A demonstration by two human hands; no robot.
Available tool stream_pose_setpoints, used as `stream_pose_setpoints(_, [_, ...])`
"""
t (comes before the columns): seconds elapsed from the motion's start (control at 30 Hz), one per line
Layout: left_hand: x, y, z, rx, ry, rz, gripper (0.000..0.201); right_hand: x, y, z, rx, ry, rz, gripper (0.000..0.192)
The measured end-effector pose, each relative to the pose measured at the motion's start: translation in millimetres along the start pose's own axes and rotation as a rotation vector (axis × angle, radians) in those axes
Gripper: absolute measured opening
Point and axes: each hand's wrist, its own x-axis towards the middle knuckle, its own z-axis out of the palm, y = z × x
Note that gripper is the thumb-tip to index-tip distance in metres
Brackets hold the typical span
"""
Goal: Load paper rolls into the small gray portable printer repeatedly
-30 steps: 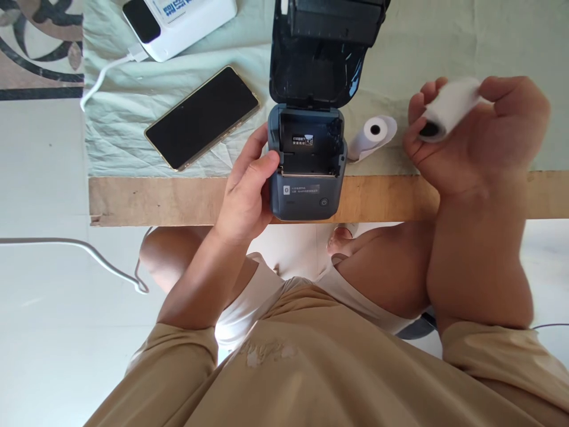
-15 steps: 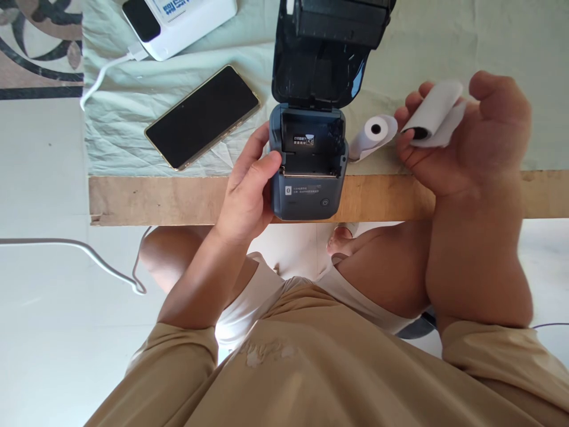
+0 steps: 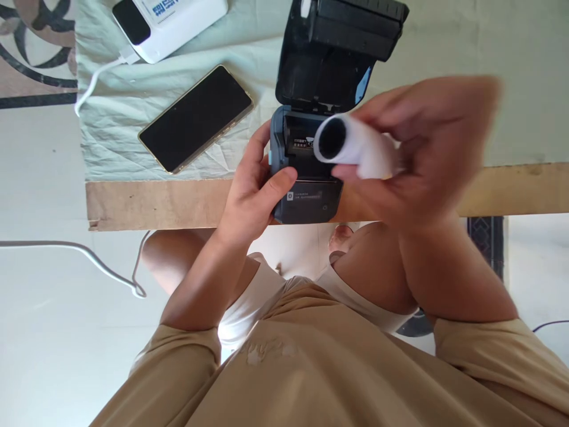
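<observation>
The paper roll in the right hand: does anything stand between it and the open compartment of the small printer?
Nothing visible does. The right hand holds the paper roll just in front of the open compartment of the printer. The lid is swung up and back. The left hand grips only the printer's left side.

Bench-top sundries, non-handled items

Smartphone: black screen, face up, lying diagonal on pale green cloth w/ creases. White device w/ blue print at top edge, white cable plugged in, running off cloth. Wooden table edge bare in front. 2nd white cable on floor.
</observation>
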Motion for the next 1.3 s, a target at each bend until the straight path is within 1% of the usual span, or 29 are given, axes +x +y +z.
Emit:
stream_pose_setpoints(0.03, [1.0,-1.8,-1.6,0.01,-0.018,0.004,0.076,2.1,-5.3,6.2,-0.083,0.001,-0.065,0.028])
stream_pose_setpoints(0.07, [1.8,-3.2,-3.0,0.019,-0.026,0.011,0.077,5.2,-8.9,11.5,-0.149,0.008,-0.125,0.024])
stream_pose_setpoints(0.13, [2.1,-4.4,-4.4,0.036,-0.029,0.026,0.079,12.6,-11.6,18.6,-0.257,0.001,-0.202,0.028])
stream_pose_setpoints(0.17, [1.4,-3.9,-4.3,0.04,-0.021,0.033,0.08,16.1,-11.4,20.5,-0.276,-0.001,-0.223,0.03])
stream_pose_setpoints(0.27, [-3.3,1.5,-1.3,0.033,0.028,-0.002,0.074,21.6,-8.7,22.5,-0.239,-0.022,-0.241,0.03])
stream_pose_setpoints(0.37, [-7.7,8.9,3.2,0.0,0.063,-0.053,0.068,20.8,-8.6,22.9,-0.209,-0.024,-0.227,0.019])
stream_pose_setpoints(0.43, [-8.7,12.0,5.2,-0.017,0.068,-0.061,0.068,18.7,-12.0,23.0,-0.241,0.011,-0.245,0.016])
stream_pose_setpoints(0.53, [-7.5,11.3,4.1,-0.018,0.066,-0.071,0.072,13.7,-20.8,23.0,-0.258,0.073,-0.31,0.014])
stream_pose_setpoints(0.6, [-5.4,6.5,-0.3,-0.015,0.042,-0.062,0.072,8.5,-26.1,23.8,-0.232,0.061,-0.357,0.013])
stream_pose_setpoints(0.67, [-2.6,-0.5,-6.7,-0.018,-0.02,-0.017,0.073,2.6,-28.3,25.9,-0.217,0.008,-0.381,0.016])
stream_pose_setpoints(0.7, [-1.3,-4.1,-9.8,-0.02,-0.059,0.019,0.077,0.1,-28.1,27.3,-0.21,-0.013,-0.393,0.017])
stream_pose_setpoints(0.77, [0.4,-9.0,-13.8,0.002,-0.118,0.042,0.083,-2.9,-25.6,29.5,-0.178,-0.024,-0.449,0.017])
stream_pose_setpoints(0.83, [-0.2,-9.3,-13.2,0.026,-0.13,0.055,0.087,-2.4,-21.9,28.9,-0.126,-0.011,-0.528,0.009])
stream_pose_setpoints(0.87, [-1.2,-7.8,-11.3,0.039,-0.111,0.048,0.086,-1.0,-20.1,27.2,-0.105,0.021,-0.548,0.012])
stream_pose_setpoints(0.9, [-2.4,-5.6,-8.7,0.053,-0.079,0.033,0.086,1.0,-18.6,24.7,-0.089,0.066,-0.533,0.014])
stream_pose_setpoints(0.93, [-3.6,-3.0,-6.0,0.067,-0.042,0.007,0.085,3.3,-17.1,21.5,-0.077,0.108,-0.482,0.014])
stream_pose_setpoints(0.97, [-4.5,-0.5,-3.5,0.082,-0.007,-0.022,0.085,5.7,-15.6,18.1,-0.061,0.152,-0.411,0.012])
stream_pose_setpoints(1.0, [-5.1,1.6,-1.7,0.091,0.022,-0.045,0.086,8.0,-13.9,14.8,-0.043,0.184,-0.329,0.016])
stream_pose_setpoints(1.07, [-4.7,4.0,-0.5,0.088,0.029,-0.051,0.092,11.7,-9.9,9.7,0.022,0.2,-0.207,0.037])
stream_pose_setpoints(1.13, [-3.4,4.3,-2.1,0.084,0.01,-0.04,0.096,14.3,-5.5,7.4,0.099,0.167,-0.16,0.049])
stream_pose_setpoints(1.2, [-2.5,3.8,-4.7,0.095,0.007,-0.04,0.097,16.0,-2.2,7.3,0.136,0.154,-0.143,0.048])
stream_pose_setpoints(1.3, [-3.4,3.3,-6.4,0.115,0.022,-0.057,0.093,17.1,-0.4,8.2,0.105,0.186,-0.184,0.033])
